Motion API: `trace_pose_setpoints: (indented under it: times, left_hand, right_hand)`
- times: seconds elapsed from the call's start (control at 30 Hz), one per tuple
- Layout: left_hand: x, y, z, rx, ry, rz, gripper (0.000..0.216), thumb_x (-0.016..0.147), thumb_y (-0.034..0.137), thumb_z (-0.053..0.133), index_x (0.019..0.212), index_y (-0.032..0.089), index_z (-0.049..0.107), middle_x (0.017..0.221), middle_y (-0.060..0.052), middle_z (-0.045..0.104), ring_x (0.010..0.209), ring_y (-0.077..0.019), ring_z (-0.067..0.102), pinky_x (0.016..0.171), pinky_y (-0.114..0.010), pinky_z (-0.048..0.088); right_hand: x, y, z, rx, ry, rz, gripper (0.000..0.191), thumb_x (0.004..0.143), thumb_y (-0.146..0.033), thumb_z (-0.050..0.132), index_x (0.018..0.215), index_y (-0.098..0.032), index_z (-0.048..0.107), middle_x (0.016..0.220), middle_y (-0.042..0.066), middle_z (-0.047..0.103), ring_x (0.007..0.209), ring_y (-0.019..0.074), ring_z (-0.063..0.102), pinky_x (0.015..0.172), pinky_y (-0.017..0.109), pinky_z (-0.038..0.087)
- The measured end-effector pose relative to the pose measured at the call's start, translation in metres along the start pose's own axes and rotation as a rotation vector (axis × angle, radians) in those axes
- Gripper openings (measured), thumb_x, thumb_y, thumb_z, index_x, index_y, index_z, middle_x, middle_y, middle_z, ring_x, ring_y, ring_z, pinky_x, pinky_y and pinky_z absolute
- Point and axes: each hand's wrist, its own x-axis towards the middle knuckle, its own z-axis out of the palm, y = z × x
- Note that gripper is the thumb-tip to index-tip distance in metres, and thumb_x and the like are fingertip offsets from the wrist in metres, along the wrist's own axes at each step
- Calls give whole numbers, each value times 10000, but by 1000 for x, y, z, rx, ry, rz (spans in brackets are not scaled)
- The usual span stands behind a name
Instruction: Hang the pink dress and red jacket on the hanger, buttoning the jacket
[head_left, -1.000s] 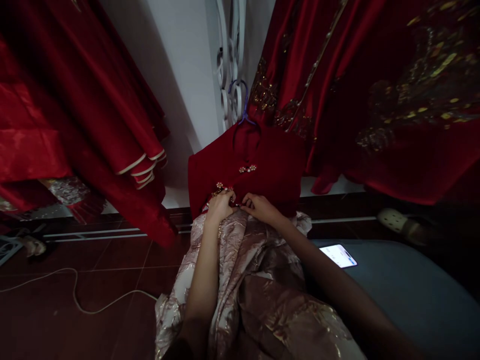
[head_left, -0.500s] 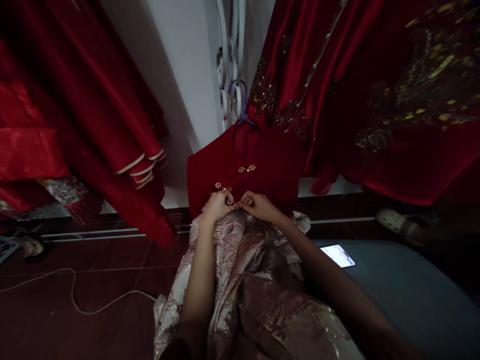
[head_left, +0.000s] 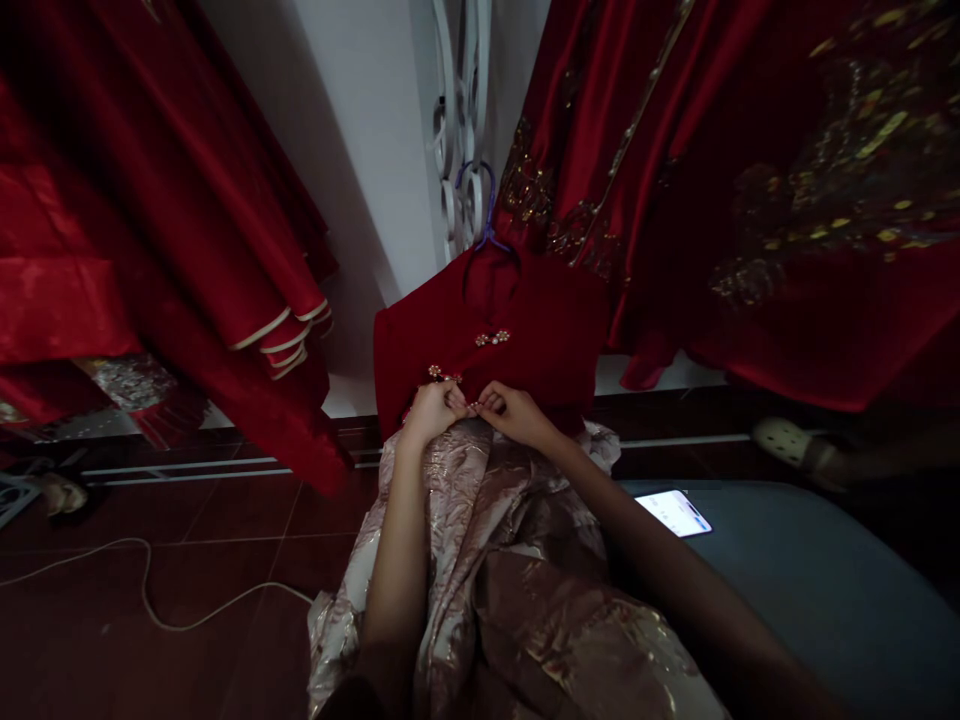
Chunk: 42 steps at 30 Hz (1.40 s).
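Left hand (head_left: 433,415) and right hand (head_left: 517,413) pinch a clasp (head_left: 473,408), the top (head_left: 551,310) just beyond, seemingly working it, which probably needs steady aligning next.

Red top (head_left: 411,345), pink-and-gold cloth (head_left: 463,490)

Beyond the left hand (head_left: 433,412) and right hand (head_left: 516,412), the top is plain deep red with gold-and-white flower clasps (head_left: 493,339). Below the hands, the cloth shows shiny gold figures on dusty pink. Left of them, red clothes (head_left: 217,210) carry cream edging (head_left: 262,329). To the right, a dark red garment (head_left: 825,345) has gold sequins (head_left: 889,130).
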Motion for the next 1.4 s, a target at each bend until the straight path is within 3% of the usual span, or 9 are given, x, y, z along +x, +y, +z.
trace_pose_setpoints:
  times: [0.23, 0.4, 0.47, 0.6, 0.7, 0.83, 0.97, 1.2, 1.4]
  left_hand:
    - [-2, -4, -2, -35, -3, -45, 74, 655, 201, 673, 683, 140, 642, 669, -12, 664, 596, -86, 593, 573, -184, 453]
    - [-2, -2, -6, -386, -20, -257, 284, 612, 267, 755, 821, 107, 648, 729, -58, 682, 597, -104, 619, 580, -223, 505]
    - [-1, 0, -9, -558, 51, -338, 331, 634, 307, 754, 872, 104, 645, 792, -84, 695, 644, -113, 643, 635, -243, 530]
    - [3, 0, -11, -844, 223, -362, 240, 740, 295, 676, 883, 104, 654, 931, -118, 699, 793, -124, 665, 824, -299, 529]
    - [8, -3, -3, -974, 341, -373, 182, 745, 214, 666, 885, 99, 651, 922, -104, 700, 814, -123, 664, 885, -335, 512]
    - [15, -5, 11, -1018, 495, -386, 135, 758, 196, 644, 875, 129, 654, 945, -66, 697, 881, -114, 653, 900, -318, 506]
    - [19, -7, 17, -1046, 543, -392, 122, 753, 173, 643, 871, 146, 655, 1026, -57, 686, 966, -119, 637, 901, -285, 500]
    - [18, -7, 14, -944, 490, -430, 188, 730, 230, 676, 887, 127, 665, 1015, -89, 694, 928, -129, 651, 846, -263, 507]
    - [16, -3, 15, -859, 539, -426, 203, 688, 215, 686, 870, 126, 675, 914, -73, 708, 779, -102, 647, 729, -226, 513]
  right_hand:
    - [0, -4, 0, -5, -36, 10, 130, 779, -303, 563, 834, -189, 538, 784, 35, 656, 701, 133, 617, 651, 252, 490]
    - [1, -9, -12, -2, -47, 40, 175, 763, -342, 594, 808, -178, 551, 748, 37, 649, 675, 132, 600, 636, 254, 480]
    - [1, -11, -22, 42, -124, 59, 214, 750, -371, 611, 800, -171, 554, 731, 34, 643, 653, 126, 591, 612, 248, 468]
    - [-1, -17, -41, 187, -371, 64, 299, 718, -427, 644, 810, -162, 542, 778, 44, 662, 650, 119, 597, 605, 248, 458]
    - [-3, -21, -47, 228, -431, 64, 327, 702, -445, 658, 807, -159, 538, 800, 52, 674, 684, 125, 610, 639, 259, 462]
    - [-3, -21, -43, 196, -444, 84, 320, 698, -436, 667, 800, -160, 542, 778, 43, 671, 686, 130, 613, 647, 263, 464]
    - [-4, -19, -40, 197, -457, 74, 296, 707, -420, 664, 807, -168, 545, 774, 37, 666, 670, 128, 608, 636, 263, 466]
    - [-4, -19, -39, 184, -478, 75, 273, 708, -402, 664, 797, -169, 552, 728, 27, 663, 637, 127, 608, 599, 247, 456]
    - [-5, -18, -37, 166, -504, 61, 250, 712, -376, 661, 803, -168, 556, 701, 20, 657, 643, 132, 616, 598, 240, 453]
